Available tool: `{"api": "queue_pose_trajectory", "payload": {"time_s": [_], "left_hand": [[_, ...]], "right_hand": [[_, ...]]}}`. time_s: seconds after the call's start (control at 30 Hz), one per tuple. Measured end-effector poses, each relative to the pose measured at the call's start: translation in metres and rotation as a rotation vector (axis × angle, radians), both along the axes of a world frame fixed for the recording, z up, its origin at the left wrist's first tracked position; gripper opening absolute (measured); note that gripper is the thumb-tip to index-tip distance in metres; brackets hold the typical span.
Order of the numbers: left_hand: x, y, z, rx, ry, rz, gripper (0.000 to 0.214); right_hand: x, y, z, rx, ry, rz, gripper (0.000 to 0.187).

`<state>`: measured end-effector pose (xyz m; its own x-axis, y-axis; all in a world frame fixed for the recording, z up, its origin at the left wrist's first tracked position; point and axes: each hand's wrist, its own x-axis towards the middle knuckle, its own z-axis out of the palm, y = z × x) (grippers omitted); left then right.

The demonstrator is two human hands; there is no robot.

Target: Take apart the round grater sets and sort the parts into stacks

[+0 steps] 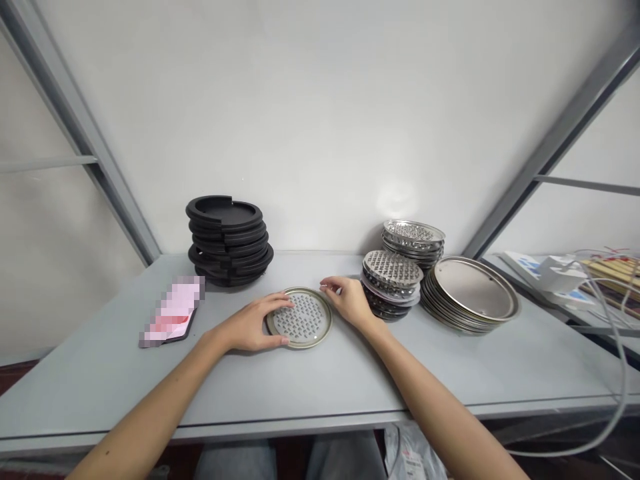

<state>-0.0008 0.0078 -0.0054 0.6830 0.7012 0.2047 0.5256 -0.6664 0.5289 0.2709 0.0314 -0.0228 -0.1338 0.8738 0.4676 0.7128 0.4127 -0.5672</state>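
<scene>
A round metal dish (321, 333) with a narrow raised rim lies on the table in front of me. Inside it sits a grey disc (301, 317) with rows of raised, grater-like holes. My left hand (253, 323) grips the dish at its left side, thumb at the lower edge and fingers over the upper rim. Just beyond the dish's upper right rim, my right hand (347, 297) is closed in a pinch. A tiny pale tip shows at its fingertips, too small to name.
Black round bases (227, 250) are stacked behind on the left, near a phone (173, 312). To the right stand a stack of grater discs (393, 270), another stack behind (414, 235), and metal plates (475, 290). A white cable (620, 373) hangs at the far right.
</scene>
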Motion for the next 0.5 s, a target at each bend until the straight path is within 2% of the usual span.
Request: {"api": "queue_pose_trajectory", "payload": {"time_s": [0.23, 0.4, 0.5], "left_hand": [[0.011, -0.002, -0.003, 0.025, -0.034, -0.038, 0.056], [0.007, 0.003, -0.014, 0.038, 0.025, 0.079, 0.075], [0.005, 0.005, -0.017, 0.02, 0.072, 0.096, 0.083]], "right_hand": [[-0.006, -0.002, -0.001, 0.0, 0.01, 0.068, 0.013], [-0.01, -0.002, -0.003, -0.05, -0.015, 0.071, 0.012], [-0.01, -0.003, -0.004, -0.07, -0.012, 0.091, 0.011]]}}
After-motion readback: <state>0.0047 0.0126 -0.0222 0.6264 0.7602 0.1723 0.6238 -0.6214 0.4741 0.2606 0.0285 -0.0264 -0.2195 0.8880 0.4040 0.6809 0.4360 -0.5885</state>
